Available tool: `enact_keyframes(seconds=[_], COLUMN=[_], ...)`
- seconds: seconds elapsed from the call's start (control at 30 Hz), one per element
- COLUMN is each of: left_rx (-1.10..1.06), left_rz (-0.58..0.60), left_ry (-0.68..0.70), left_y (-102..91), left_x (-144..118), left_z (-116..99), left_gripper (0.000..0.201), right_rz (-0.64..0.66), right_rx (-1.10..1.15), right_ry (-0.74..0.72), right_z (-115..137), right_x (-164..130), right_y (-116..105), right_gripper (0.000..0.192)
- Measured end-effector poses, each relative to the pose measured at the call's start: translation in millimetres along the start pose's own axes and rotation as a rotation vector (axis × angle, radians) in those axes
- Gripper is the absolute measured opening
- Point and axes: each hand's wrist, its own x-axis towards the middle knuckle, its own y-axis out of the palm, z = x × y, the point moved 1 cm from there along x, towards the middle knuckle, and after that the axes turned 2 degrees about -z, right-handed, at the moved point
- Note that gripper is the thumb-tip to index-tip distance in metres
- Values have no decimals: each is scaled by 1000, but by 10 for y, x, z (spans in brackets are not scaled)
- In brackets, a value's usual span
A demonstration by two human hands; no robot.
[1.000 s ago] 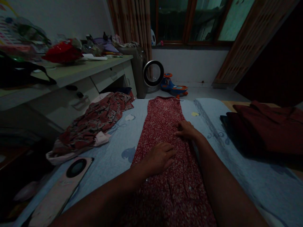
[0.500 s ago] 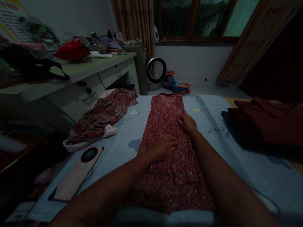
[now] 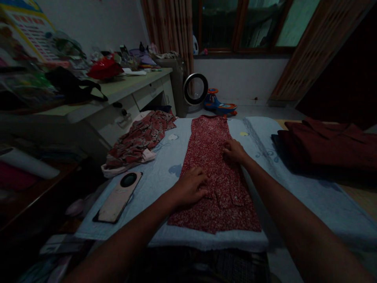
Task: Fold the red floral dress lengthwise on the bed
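Note:
A long red garment with a small white print lies flat and lengthwise on a pale blue cloth-covered surface. My left hand rests palm down on the garment's left edge near its lower part, fingers slightly curled. Farther up, my right hand presses on the garment's right edge, fingers together on the fabric. Neither hand lifts the cloth.
A crumpled red patterned garment lies at the left, a phone nearer me. Dark red folded clothes sit at the right. A cluttered desk stands left; a round fan and toy car are on the floor beyond.
The view has pulled back, showing the garment's near hem and the surface's front edge. My left hand has slid toward the garment's left edge; my right hand stays on its right edge.

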Motion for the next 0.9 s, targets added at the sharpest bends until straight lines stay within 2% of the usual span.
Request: enact_keyframes(seconds=[0.07,0.13,0.2,0.23,0.3,0.4,0.57,0.73,0.9], left_rx=[40,58,47,33,4,-10,-47,-122,-110], left_rz=[16,14,-14,-32,-62,-114,-207,-306,-282], left_ry=[-37,-69,-93,-100,-107,-114,-101,-136,-184], left_y=[-6,29,77,101,146,213,304,296,322], left_x=[-235,-405,-499,-520,-528,-497,-454,-489,-528], left_z=[-3,19,43,51,58,66,86,25,-23], left_gripper=[23,38,55,62,69,68,58,47,74], right_rz=[28,165,268,277,250,218,126,130,131], right_rx=[75,181,235,240,221,183,206,313,489], right_ry=[-117,-295,-429,-459,-450,-425,-367,-343,-317], right_z=[188,409,620,710,853,979,1019,989,1012], right_x=[-226,-504,-792,-923,-1141,-1346,-1452,-1437,-1435], right_y=[-61,-94,-114,-121,-120,-68,73,81,-2], right_gripper=[9,9,9,12,27,42,30,18,23])
